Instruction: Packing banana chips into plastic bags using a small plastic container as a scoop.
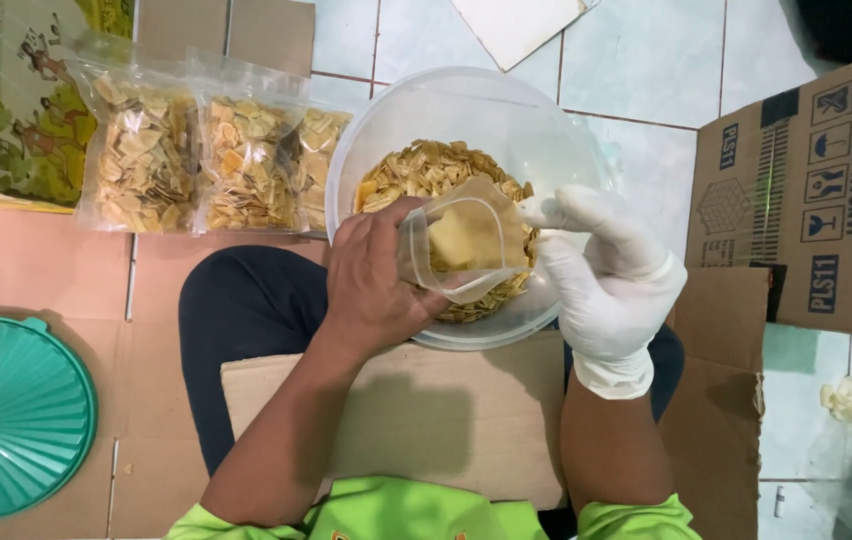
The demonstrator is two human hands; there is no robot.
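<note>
A clear plastic bowl (pixel 396 110) full of yellow chips (pixel 416 170) rests in front of me, over my lap. My bare left hand (pixel 371 280) grips a small clear plastic bag (pixel 461 245), holding its mouth open over the chips. My right hand (pixel 606 270), in a white glove, pinches the bag's right edge with its fingertips. A few chips show inside the bag.
Three filled clear bags of chips (pixel 206 160) stand at the back left against a printed box (pixel 6 90). A teal round lid (pixel 11 415) lies at left. A brown carton (pixel 816 200) stands at right. Flat cardboard (pixel 446 410) lies across my lap.
</note>
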